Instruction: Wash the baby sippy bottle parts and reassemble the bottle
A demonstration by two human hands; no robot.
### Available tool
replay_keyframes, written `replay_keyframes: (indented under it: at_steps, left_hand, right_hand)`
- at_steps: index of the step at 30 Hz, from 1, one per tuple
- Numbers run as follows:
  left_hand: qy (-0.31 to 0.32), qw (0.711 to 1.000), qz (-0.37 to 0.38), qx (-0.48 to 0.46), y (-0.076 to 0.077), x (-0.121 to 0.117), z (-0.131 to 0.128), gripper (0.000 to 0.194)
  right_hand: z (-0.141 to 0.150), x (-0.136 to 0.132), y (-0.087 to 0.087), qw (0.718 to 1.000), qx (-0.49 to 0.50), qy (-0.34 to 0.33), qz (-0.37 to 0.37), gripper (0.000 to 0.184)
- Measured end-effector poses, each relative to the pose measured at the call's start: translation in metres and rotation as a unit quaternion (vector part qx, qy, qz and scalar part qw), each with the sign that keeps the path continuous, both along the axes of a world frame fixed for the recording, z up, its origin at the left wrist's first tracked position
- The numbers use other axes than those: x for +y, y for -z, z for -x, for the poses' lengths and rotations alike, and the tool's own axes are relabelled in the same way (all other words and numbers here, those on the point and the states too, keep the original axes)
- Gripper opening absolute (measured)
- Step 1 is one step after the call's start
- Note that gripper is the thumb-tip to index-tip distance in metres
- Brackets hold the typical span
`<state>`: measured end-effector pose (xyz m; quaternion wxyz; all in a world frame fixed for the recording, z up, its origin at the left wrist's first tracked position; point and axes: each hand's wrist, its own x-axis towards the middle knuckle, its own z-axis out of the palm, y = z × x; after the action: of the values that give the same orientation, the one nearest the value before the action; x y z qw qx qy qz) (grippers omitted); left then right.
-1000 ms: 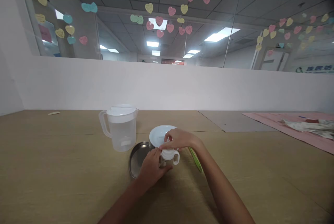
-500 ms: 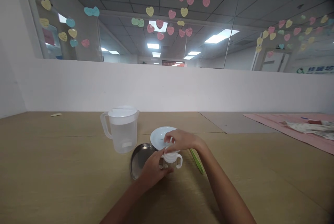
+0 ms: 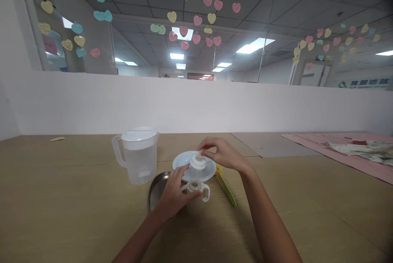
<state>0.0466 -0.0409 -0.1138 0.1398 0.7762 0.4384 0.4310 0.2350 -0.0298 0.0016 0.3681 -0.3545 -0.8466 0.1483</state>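
My left hand (image 3: 175, 194) is around a small clear baby bottle (image 3: 195, 185) with two white handles. Its thumb crosses the front and its other fingers point up beside the left handle. The bottle's mouth is uncovered. Just above it, my right hand (image 3: 223, 154) pinches the tip of a nipple top with a white collar (image 3: 198, 162), apart from the bottle. Behind them lies a white plate (image 3: 181, 160), partly covered by the top. A round metal dish (image 3: 157, 189) sits by my left hand. A brush with a green handle (image 3: 226, 190) and yellow head lies right of the bottle.
A lidded plastic pitcher (image 3: 140, 158) holding clear liquid stands at the left. A pale flat piece (image 3: 57, 139) lies farther left. On the right, a pink cloth (image 3: 310, 145) has a pen and other items on it. A white wall (image 3: 184, 105) bounds the table's back.
My right hand has lifted the nipple top up off the bottle, uncovering its mouth. My left hand still holds the bottle. The whole view has shifted slightly.
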Motion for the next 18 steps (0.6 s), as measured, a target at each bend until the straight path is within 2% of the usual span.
replay_keyframes:
  at_steps: [2, 4, 7, 9, 13, 16, 18]
  left_hand:
    - [-0.001, 0.999, 0.001, -0.039, -0.02, 0.003, -0.004, 0.049]
    - [0.026, 0.998, -0.002, -0.064, -0.038, 0.008, -0.01, 0.035]
    - [0.043, 0.995, -0.013, -0.093, -0.05, 0.017, -0.018, 0.031]
    - [0.023, 0.993, -0.007, -0.116, -0.048, 0.024, -0.021, 0.033]
    - [-0.007, 0.991, 0.022, -0.131, -0.031, 0.041, -0.017, 0.038]
    - [-0.028, 0.989, 0.044, -0.137, -0.017, 0.053, -0.009, 0.042]
    - [-0.043, 0.988, 0.052, -0.14, -0.009, 0.059, -0.004, 0.042]
  right_hand:
    - [-0.002, -0.005, -0.005, 0.997, 0.066, 0.034, -0.033, 0.017]
    - [-0.002, -0.008, -0.008, 0.989, 0.121, 0.06, -0.061, 0.018]
    - [-0.003, -0.007, -0.007, 0.978, 0.173, 0.08, -0.09, 0.018]
    - [-0.002, -0.002, -0.005, 0.972, 0.186, 0.1, -0.101, 0.017]
    - [-0.001, 0.008, 0.0, 0.964, 0.185, 0.147, -0.122, 0.016]
    - [-0.006, 0.013, 0.0, 0.942, 0.219, 0.196, -0.159, 0.018]
    - [-0.014, 0.015, -0.001, 0.928, 0.253, 0.225, -0.155, 0.021]
